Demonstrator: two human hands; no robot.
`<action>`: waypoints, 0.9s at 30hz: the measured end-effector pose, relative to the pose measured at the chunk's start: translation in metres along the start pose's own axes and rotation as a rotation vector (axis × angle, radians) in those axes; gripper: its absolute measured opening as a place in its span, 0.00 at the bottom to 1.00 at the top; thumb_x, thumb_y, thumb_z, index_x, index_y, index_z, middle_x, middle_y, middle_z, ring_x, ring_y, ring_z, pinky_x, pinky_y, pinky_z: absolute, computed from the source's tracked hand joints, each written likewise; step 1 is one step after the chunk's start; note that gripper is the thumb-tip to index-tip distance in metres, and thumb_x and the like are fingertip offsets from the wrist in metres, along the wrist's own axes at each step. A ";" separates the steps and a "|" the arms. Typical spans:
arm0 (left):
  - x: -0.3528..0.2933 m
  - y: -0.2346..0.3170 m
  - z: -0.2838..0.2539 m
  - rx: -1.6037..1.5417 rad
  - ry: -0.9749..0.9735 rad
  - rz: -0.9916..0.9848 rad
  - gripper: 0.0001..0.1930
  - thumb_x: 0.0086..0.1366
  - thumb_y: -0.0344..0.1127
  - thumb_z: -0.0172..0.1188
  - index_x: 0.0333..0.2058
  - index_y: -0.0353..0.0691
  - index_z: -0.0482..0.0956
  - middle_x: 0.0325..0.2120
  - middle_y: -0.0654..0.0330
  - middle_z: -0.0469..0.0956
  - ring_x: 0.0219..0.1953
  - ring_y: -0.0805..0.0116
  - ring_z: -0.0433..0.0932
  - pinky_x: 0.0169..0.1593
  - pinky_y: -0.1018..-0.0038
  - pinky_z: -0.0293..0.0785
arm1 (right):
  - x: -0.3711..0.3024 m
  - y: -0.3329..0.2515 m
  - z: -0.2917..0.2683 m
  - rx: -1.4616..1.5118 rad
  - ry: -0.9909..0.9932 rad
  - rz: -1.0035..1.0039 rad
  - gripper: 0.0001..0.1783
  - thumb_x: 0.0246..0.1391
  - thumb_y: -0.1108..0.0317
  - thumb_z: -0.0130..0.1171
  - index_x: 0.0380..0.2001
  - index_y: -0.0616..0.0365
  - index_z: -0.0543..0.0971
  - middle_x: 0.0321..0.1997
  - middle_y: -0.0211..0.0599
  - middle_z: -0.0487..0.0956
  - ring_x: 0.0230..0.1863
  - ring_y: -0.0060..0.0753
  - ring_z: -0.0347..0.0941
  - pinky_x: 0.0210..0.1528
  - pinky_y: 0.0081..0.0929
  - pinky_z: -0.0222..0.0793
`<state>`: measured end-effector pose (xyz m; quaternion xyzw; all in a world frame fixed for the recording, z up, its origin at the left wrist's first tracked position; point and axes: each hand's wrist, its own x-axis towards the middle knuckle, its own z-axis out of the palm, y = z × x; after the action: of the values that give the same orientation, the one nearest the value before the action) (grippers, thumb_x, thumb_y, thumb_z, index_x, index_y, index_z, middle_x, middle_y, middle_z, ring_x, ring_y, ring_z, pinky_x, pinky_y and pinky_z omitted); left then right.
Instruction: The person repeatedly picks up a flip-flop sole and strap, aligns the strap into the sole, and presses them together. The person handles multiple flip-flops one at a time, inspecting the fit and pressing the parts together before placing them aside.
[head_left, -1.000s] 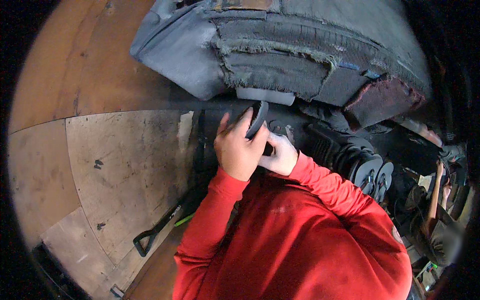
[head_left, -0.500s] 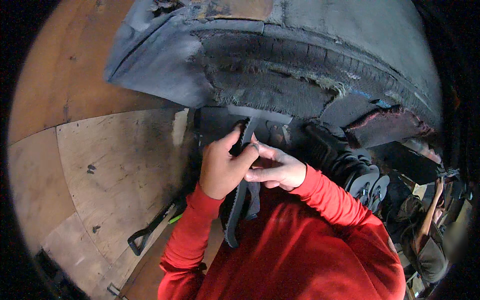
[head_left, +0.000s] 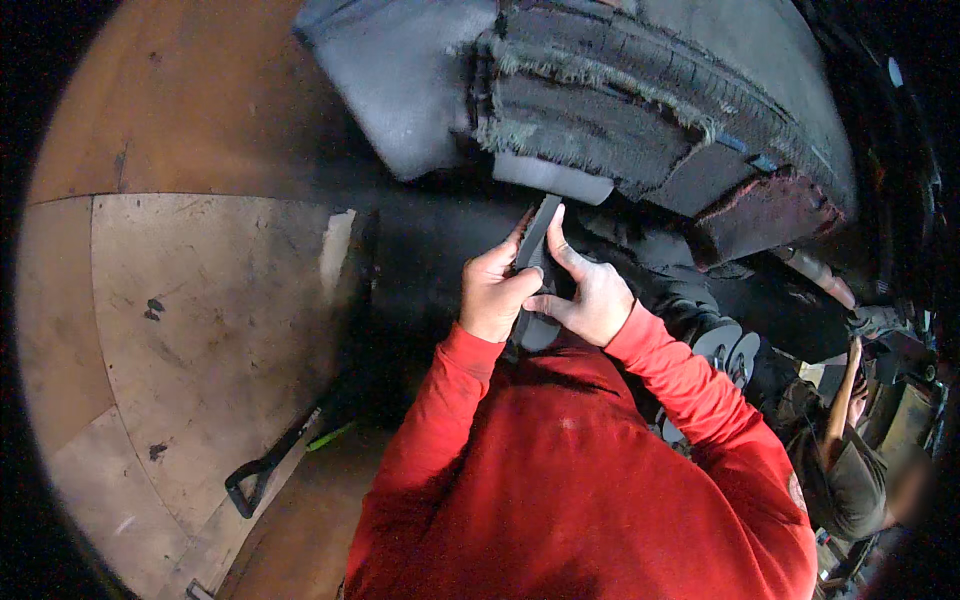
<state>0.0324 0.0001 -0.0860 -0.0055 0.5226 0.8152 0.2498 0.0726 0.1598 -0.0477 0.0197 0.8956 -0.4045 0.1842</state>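
Between my hands a dark grey sandal sole [head_left: 536, 238] stands edge-on, its far end just at a pale grey roller [head_left: 553, 178]; whether they touch I cannot tell. My left hand [head_left: 495, 295] is closed round the sole's left side, thumb across it. On the other side my right hand [head_left: 592, 298] grips it, one finger stretched along it toward the roller and the thumb pressed lower down. The sole's lower end shows as a rounded grey shape below the hands. Over the roller hangs a frayed dark fabric cover [head_left: 590, 115].
A large grey dusty housing [head_left: 740, 60] arches over the work. At left stands a stained wooden panel [head_left: 220, 320], with a black handle [head_left: 250, 485] lower down. Grey flip-flops [head_left: 720, 345] are stacked at right. Farther right, another person [head_left: 850, 460] is at work.
My hands have shifted right and turned the sole more upright, with its far end near the roller. My right hand's finger has stretched out along it. The view has swung too.
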 end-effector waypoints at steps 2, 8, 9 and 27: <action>-0.008 0.007 0.004 -0.088 0.022 0.050 0.34 0.56 0.13 0.49 0.64 0.28 0.65 0.59 0.56 0.72 0.55 0.72 0.75 0.54 0.77 0.74 | -0.005 -0.004 0.009 -0.217 0.157 -0.078 0.58 0.46 0.54 0.72 0.75 0.33 0.47 0.51 0.64 0.76 0.46 0.61 0.79 0.41 0.42 0.79; -0.019 0.036 0.009 0.619 0.120 0.362 0.27 0.62 0.29 0.66 0.60 0.32 0.72 0.50 0.53 0.80 0.49 0.70 0.80 0.50 0.74 0.77 | 0.027 0.010 0.040 -0.156 0.644 -0.187 0.21 0.52 0.57 0.66 0.50 0.40 0.78 0.60 0.61 0.69 0.45 0.58 0.76 0.42 0.47 0.75; -0.016 0.039 0.010 0.765 0.164 0.397 0.25 0.63 0.31 0.68 0.58 0.33 0.75 0.47 0.53 0.83 0.46 0.70 0.82 0.47 0.74 0.78 | 0.034 0.013 0.042 -0.295 0.650 -0.261 0.19 0.52 0.58 0.66 0.48 0.41 0.79 0.60 0.61 0.69 0.45 0.57 0.76 0.41 0.46 0.75; 0.012 0.068 0.035 1.166 0.352 0.307 0.13 0.60 0.41 0.66 0.40 0.39 0.85 0.25 0.46 0.82 0.28 0.49 0.83 0.32 0.63 0.78 | 0.010 -0.003 0.037 0.554 -0.004 -0.143 0.38 0.44 0.58 0.73 0.60 0.52 0.74 0.54 0.53 0.80 0.50 0.53 0.80 0.50 0.39 0.77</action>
<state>0.0029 0.0122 -0.0153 0.0725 0.9095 0.4094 0.0020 0.0743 0.1296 -0.0714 0.0055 0.7496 -0.6459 0.1445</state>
